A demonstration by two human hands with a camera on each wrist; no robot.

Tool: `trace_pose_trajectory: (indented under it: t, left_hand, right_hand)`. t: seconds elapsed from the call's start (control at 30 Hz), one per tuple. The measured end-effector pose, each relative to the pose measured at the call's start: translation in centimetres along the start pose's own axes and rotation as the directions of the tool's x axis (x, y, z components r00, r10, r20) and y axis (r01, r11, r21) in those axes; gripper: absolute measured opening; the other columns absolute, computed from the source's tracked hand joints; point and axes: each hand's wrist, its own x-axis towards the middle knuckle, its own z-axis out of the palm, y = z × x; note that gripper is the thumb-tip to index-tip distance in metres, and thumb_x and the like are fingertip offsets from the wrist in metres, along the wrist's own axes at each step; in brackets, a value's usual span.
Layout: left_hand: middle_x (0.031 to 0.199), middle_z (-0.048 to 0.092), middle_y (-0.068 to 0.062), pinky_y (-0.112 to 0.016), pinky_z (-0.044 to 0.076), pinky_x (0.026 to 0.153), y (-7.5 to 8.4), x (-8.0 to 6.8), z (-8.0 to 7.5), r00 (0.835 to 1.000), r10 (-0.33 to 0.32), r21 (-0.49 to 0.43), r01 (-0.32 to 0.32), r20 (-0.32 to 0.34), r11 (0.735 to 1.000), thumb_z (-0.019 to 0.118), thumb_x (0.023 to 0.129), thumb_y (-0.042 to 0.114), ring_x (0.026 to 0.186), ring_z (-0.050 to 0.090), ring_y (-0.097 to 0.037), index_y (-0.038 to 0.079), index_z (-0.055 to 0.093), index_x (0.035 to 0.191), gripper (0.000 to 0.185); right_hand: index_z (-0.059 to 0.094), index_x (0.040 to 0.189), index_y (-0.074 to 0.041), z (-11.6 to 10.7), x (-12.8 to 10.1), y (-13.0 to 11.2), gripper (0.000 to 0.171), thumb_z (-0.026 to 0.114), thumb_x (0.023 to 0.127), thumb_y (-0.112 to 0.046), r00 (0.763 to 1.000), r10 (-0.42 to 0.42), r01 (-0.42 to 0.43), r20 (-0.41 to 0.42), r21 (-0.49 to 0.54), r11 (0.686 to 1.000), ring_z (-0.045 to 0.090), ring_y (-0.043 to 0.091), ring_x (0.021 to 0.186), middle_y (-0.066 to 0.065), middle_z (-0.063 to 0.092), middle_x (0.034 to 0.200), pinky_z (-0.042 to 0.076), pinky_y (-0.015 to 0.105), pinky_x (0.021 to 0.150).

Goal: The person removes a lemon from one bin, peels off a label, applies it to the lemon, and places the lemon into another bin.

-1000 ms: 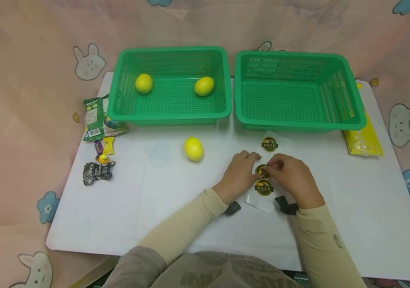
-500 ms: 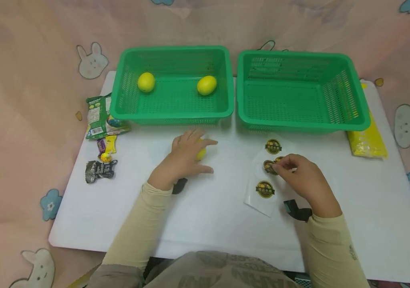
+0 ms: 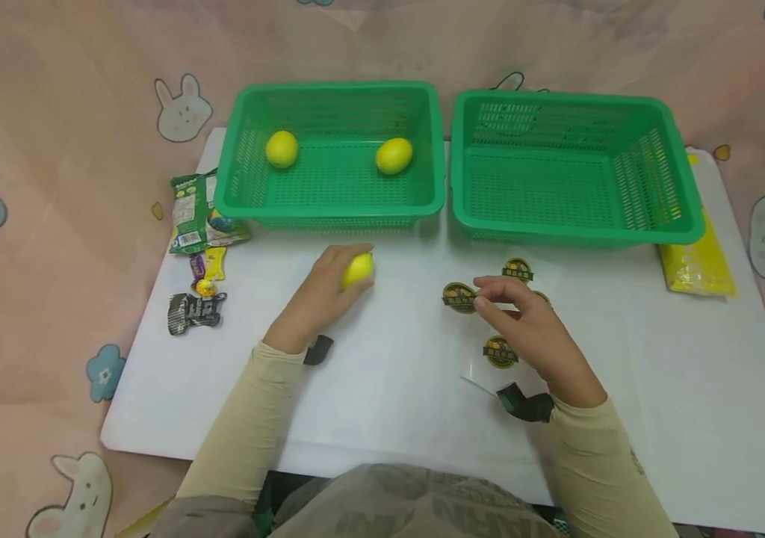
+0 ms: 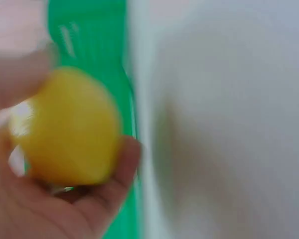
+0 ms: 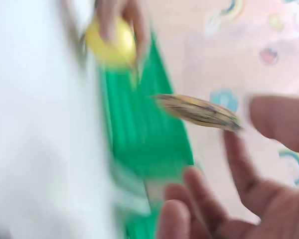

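Observation:
My left hand (image 3: 315, 299) grips a yellow lemon (image 3: 358, 270) in front of the left green basket. In the left wrist view, thumb and fingers curl round that lemon (image 4: 70, 127). At the fingertips of my right hand (image 3: 533, 332) is a round black-and-gold sticker (image 3: 458, 297), held by its edge. The right wrist view shows the sticker (image 5: 197, 112) nearly edge-on and blurred, touching the index fingertip. Below the right hand lies a clear sticker sheet (image 3: 477, 375) bearing more such stickers (image 3: 500, 352), one partly hidden by the hand.
The left green basket (image 3: 329, 212) holds two lemons (image 3: 282, 149). Beside it stands another green basket (image 3: 577, 232). A green snack bag (image 3: 190, 213), small candies (image 3: 211, 263) and a black wrapper (image 3: 196, 312) lie at left, a yellow packet (image 3: 698, 265) at right.
My left hand left the sticker sheet, moved left and took hold of the lemon. My right hand lifted the sticker off the sheet and shifted it leftward.

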Motion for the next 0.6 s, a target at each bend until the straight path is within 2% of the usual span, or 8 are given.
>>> trace_pose_trajectory:
  t: [0.03,0.07,0.1,0.2,0.27,0.3,0.4,0.6]
  left_hand:
    - [0.152,0.046,-0.013,-0.049,0.044,0.109,0.5,0.0,0.5,0.999,-0.018,-0.152,0.013,-0.03,0.988,0.063,0.108,0.023,0.133,0.049,-0.03,0.017,0.046,0.158,0.054]
    - [0.153,0.044,-0.011,-0.048,0.045,0.109,1.1,0.1,1.1,0.998,-0.034,-0.326,0.016,-0.051,0.945,0.06,0.11,0.021,0.132,0.051,-0.029,0.017,0.044,0.159,0.052]
    - [0.154,0.043,-0.011,-0.047,0.046,0.108,1.9,0.2,1.7,0.997,-0.047,-0.507,0.01,-0.061,0.862,0.057,0.111,0.019,0.131,0.051,-0.029,0.018,0.041,0.159,0.051]
    - [0.149,0.042,-0.01,-0.041,0.046,0.105,4.3,0.4,3.9,0.996,-0.061,-0.869,-0.033,-0.072,0.494,0.044,0.115,0.023,0.126,0.052,-0.028,0.022,0.037,0.156,0.042]
    - [0.143,0.044,-0.009,-0.038,0.047,0.102,5.7,0.5,5.1,0.996,-0.04,-0.951,-0.063,-0.079,0.304,0.037,0.115,0.035,0.124,0.052,-0.027,0.027,0.038,0.152,0.038]
    - [0.141,0.045,-0.009,-0.036,0.046,0.101,6.3,0.5,5.7,0.996,-0.023,-0.967,-0.081,-0.089,0.242,0.036,0.115,0.041,0.124,0.051,-0.025,0.029,0.039,0.15,0.037]
    - [0.139,0.047,-0.007,-0.031,0.047,0.099,7.4,0.4,6.9,0.992,0.028,-0.974,-0.126,-0.123,0.187,0.036,0.112,0.055,0.126,0.05,-0.018,0.031,0.041,0.147,0.043]
    - [0.137,0.046,-0.006,-0.027,0.049,0.098,7.9,0.3,7.8,0.981,0.087,-0.946,-0.19,-0.172,0.264,0.067,0.101,0.055,0.122,0.051,-0.018,0.026,0.036,0.151,0.065]
  right_hand:
    - [0.062,0.12,0.001,0.5,0.0,-0.4,0.034,0.06,0.111,-0.032,1.0,-0.009,0.008,0.009,0.077,0.997,0.043,0.028,0.145,0.01,0.048,0.156,0.042,0.048,0.111]
    - [0.061,0.121,0.001,0.9,0.0,-0.9,0.034,0.058,0.111,-0.031,1.0,-0.004,0.002,0.015,0.161,0.987,0.042,0.027,0.145,0.009,0.047,0.157,0.041,0.047,0.112]
    - [0.061,0.122,0.001,1.4,0.0,-1.4,0.033,0.057,0.112,-0.03,1.0,0.0,-0.004,0.018,0.236,0.972,0.042,0.026,0.144,0.009,0.046,0.157,0.041,0.045,0.112]
    - [0.062,0.118,0.0,2.9,0.4,-2.5,0.027,0.057,0.112,-0.026,1.0,0.006,-0.002,-0.008,0.374,0.928,0.045,0.025,0.14,0.01,0.048,0.155,0.043,0.043,0.111]
    - [0.064,0.111,-0.002,3.8,0.8,-3.1,0.023,0.06,0.11,-0.025,0.999,0.016,0.004,-0.045,0.412,0.911,0.045,0.023,0.139,0.009,0.05,0.153,0.043,0.043,0.111]
    - [0.064,0.107,-0.002,4.2,1.0,-3.3,0.022,0.062,0.109,-0.024,0.998,0.02,0.01,-0.067,0.422,0.907,0.046,0.023,0.139,0.009,0.052,0.152,0.043,0.043,0.11]
    - [0.065,0.102,-0.002,5.1,1.6,-3.6,0.02,0.065,0.107,-0.021,0.991,0.035,0.025,-0.129,0.436,0.9,0.049,0.021,0.138,0.008,0.054,0.149,0.043,0.044,0.109]
    - [0.068,0.107,0.003,6.0,2.2,-3.2,0.026,0.068,0.106,-0.023,0.969,0.025,0.069,-0.244,0.368,0.927,0.05,0.02,0.135,0.01,0.054,0.148,0.045,0.04,0.103]
